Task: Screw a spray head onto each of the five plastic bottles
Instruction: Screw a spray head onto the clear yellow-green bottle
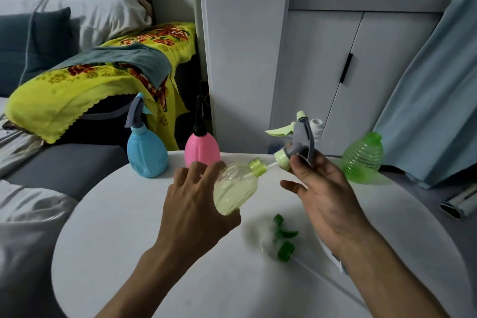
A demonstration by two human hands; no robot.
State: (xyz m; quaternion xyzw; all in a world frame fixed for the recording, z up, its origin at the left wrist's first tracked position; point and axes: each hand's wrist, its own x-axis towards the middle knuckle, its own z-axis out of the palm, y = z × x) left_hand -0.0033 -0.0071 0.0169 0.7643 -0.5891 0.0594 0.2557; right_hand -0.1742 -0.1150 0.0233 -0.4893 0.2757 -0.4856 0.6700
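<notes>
Progress stands at roughly two of five, as far as you can judge from here: the blue bottle (147,151) and the pink bottle (202,150) stand upright at the far left edge of the round white table (144,214), each already wearing a spray head. The green bottle (362,159) at the far right still shows a bare neck, and a white bottle (317,128) is partly hidden behind the spray head you hold, its threaded neck also bare. A darker green spray head (284,237) lies loose on the table near you, blurred.

You are on the third. Your left hand (198,204) wraps the body of the pale yellow bottle (237,186), fingers curled round it, holding it off the table. The bottle is tilted well over, its long axis running from lower left to upper right, and its threaded neck points up and to the right toward your other hand. Your right hand (317,188) pinches the grey-and-lime spray head (296,142) at its collar between thumb and fingers, the lower fingers spread loose. The head's trigger points left and its dip tube runs down-left into the bottle's mouth, roughly in line with the bottle's axis. The collar is near the neck but not yet seated on the threads, so the screwing on this one is still to do.
</notes>
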